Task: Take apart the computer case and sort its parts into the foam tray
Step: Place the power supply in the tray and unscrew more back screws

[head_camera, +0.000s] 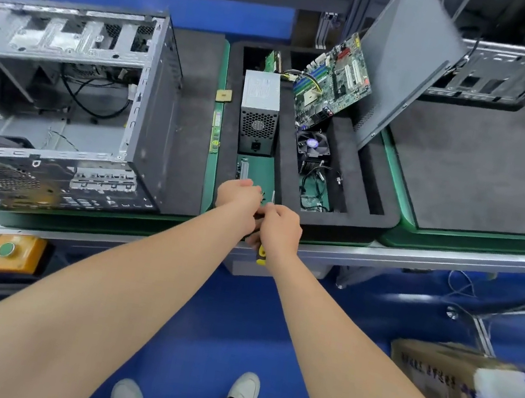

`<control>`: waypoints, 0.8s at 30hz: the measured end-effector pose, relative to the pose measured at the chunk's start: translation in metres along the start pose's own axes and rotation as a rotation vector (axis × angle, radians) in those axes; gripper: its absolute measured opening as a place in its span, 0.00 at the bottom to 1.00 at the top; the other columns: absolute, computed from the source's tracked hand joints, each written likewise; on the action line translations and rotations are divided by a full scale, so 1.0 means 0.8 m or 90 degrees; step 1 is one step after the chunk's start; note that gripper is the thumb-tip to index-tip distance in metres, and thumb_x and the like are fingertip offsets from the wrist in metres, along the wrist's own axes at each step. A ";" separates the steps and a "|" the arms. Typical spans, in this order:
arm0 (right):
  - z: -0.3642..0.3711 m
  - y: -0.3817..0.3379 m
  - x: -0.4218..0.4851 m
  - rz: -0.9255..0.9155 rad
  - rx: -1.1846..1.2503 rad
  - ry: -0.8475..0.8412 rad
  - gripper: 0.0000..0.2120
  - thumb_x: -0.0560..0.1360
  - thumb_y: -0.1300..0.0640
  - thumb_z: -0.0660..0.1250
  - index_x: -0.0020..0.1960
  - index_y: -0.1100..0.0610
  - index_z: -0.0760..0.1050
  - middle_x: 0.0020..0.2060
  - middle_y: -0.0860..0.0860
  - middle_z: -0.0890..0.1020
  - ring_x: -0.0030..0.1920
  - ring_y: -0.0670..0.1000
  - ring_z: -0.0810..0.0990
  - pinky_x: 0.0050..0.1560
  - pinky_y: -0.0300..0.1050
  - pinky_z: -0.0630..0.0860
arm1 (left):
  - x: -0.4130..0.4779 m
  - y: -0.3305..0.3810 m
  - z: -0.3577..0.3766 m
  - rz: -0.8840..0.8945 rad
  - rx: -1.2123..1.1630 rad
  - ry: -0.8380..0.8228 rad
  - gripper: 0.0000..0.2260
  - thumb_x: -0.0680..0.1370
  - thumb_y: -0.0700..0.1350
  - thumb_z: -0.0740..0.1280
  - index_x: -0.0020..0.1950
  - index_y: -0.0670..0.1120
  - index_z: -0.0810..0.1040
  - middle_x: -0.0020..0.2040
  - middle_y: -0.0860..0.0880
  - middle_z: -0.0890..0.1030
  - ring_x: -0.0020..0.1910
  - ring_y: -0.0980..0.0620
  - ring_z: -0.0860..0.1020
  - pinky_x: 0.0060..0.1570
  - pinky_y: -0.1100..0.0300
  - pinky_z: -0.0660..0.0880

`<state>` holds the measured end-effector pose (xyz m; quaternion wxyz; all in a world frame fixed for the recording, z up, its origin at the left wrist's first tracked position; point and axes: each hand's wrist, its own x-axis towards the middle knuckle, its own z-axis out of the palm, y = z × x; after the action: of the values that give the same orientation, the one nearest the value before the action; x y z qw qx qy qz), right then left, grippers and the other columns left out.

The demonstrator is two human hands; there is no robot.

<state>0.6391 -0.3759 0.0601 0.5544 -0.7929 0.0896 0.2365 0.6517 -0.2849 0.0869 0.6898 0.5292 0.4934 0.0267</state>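
The open computer case (61, 102) lies on its side at the left of the bench. The black foam tray (348, 220) in the middle holds a grey power supply (259, 111), a tilted motherboard (334, 82), a cooler fan (311, 149) and cables (314, 190). The grey side panel (405, 66) leans against the tray's right edge. My left hand (237, 194) and my right hand (279, 227) meet over the tray's near left compartment. My right hand grips a yellow-and-black screwdriver (261, 255). My left hand's fingers pinch something small that I cannot make out.
A black mat (482, 166) lies on the green bench to the right. A second case (497, 71) stands at the back right. A memory stick (216, 132) lies between case and tray. An orange box with a green button (14, 253) hangs below; a cardboard box (438, 384) sits low right.
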 end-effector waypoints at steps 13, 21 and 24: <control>0.145 0.028 -0.072 0.073 0.009 -0.240 0.22 0.81 0.44 0.60 0.35 0.56 0.75 0.24 0.57 0.76 0.18 0.54 0.70 0.23 0.39 0.65 | -0.021 -0.058 -0.203 -0.048 -0.090 -0.014 0.07 0.79 0.45 0.71 0.50 0.41 0.82 0.37 0.41 0.77 0.27 0.47 0.72 0.32 0.57 0.72; 0.280 0.008 -0.158 0.054 0.007 -0.346 0.17 0.82 0.52 0.57 0.42 0.60 0.77 0.27 0.56 0.78 0.20 0.54 0.70 0.23 0.41 0.65 | -0.017 -0.045 -0.367 0.004 -0.186 0.075 0.07 0.81 0.39 0.66 0.54 0.44 0.84 0.42 0.45 0.83 0.29 0.50 0.78 0.26 0.62 0.73; 0.318 -0.008 -0.179 -0.001 0.005 -0.356 0.18 0.82 0.52 0.55 0.44 0.61 0.77 0.29 0.56 0.80 0.21 0.55 0.73 0.24 0.43 0.68 | -0.010 -0.033 -0.411 0.018 -0.255 0.039 0.05 0.81 0.39 0.67 0.51 0.42 0.82 0.37 0.46 0.82 0.26 0.51 0.77 0.26 0.62 0.72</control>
<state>0.4465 -0.1559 0.0641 0.5608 -0.6949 -0.0666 0.4451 0.4019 -0.0699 0.0880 0.7654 0.3874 0.4915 0.1502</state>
